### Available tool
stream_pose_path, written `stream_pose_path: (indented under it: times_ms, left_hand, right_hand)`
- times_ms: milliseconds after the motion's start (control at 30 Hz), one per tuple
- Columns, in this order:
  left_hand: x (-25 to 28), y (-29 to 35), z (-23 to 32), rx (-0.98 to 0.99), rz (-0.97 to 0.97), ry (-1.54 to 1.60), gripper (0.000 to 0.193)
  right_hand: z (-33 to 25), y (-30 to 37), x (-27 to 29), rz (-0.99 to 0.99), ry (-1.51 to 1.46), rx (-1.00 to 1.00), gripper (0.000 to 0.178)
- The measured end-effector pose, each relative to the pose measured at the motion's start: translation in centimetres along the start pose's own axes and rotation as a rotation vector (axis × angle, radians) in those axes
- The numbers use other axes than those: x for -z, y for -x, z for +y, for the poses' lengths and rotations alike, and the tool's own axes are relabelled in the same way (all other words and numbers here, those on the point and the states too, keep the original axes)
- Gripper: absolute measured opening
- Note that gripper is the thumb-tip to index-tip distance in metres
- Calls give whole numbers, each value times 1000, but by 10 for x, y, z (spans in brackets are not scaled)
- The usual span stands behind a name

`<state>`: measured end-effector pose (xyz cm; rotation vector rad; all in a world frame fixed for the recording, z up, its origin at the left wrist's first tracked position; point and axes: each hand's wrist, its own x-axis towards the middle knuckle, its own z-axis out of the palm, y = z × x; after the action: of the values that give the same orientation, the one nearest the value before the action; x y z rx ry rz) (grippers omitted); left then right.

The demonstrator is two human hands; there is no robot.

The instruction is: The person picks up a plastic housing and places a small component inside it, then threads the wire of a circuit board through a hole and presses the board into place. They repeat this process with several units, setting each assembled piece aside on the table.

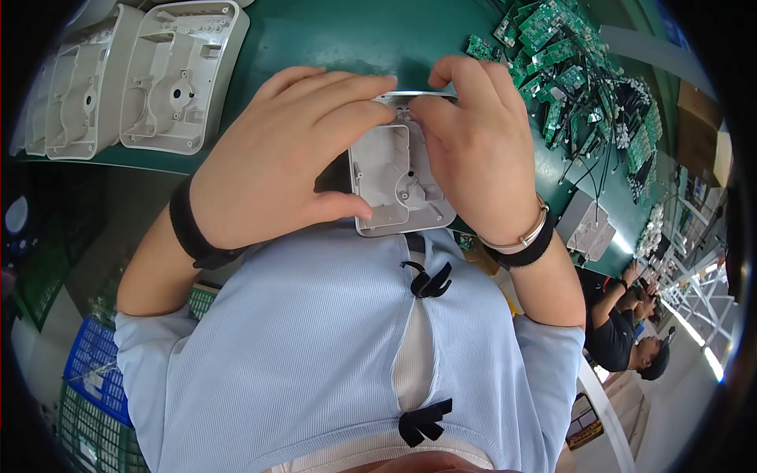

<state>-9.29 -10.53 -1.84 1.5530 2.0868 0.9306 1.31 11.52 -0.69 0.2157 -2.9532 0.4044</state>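
A light grey plastic housing (382, 169), hollow side up with inner ribs and screw posts, sits at the table's near edge in front of my body. My left hand (288, 162) spans its left side, thumb at the lower left wall and fingertips at the far end, steadying it. My right hand (485, 146) covers the housing's right side. Its thumb and index finger are bent together at the far right corner, near small fittings inside. Whatever lies between those fingertips is hidden.
Several similar housings (169, 87) stand in a row at the left on the green table (315, 39). A heap of green circuit boards (568, 71) with black wires lies at the far right. Another grey part (585, 225) sits by the right edge. Beyond it, a person (623, 331) works.
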Motion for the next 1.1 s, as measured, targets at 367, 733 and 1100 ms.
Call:
stream_pose_path:
  times_ms: [367,733,1100]
  left_hand:
    - [-1,0,-6,-8,-12,57,76]
    - [-4,2,-5,-36,4,42,80]
    - [2,7,18,45,-67,-5,113]
  right_hand:
    - [-4,4,-5,9,30,-80,17]
    - [-5,18,21,53,-13,-22,28]
    - [16,95,85,368,-16,-486,19]
